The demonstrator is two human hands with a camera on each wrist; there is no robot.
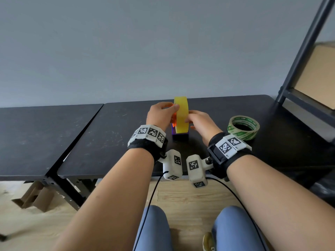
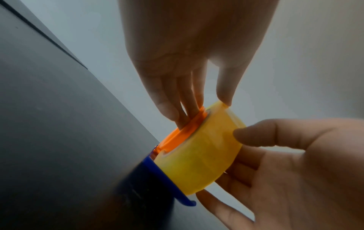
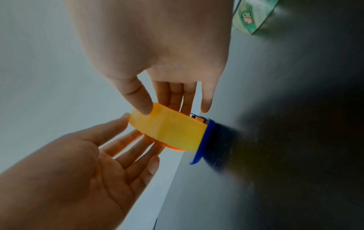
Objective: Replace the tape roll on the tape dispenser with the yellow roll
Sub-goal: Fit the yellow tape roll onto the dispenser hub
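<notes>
Now we seat the yellow tape roll (image 1: 181, 115), upright on the tape dispenser (image 1: 180, 135) mid-bench (image 1: 108, 133); left hand (image 1: 160, 115) fingers (image 2: 167, 101) press the orange hub (image 2: 183, 132), right hand (image 1: 201, 122) pinches the roll's rim; push squarely, steadily; the green-printed tape roll (image 1: 243, 127) lies at three o'clock.
</notes>
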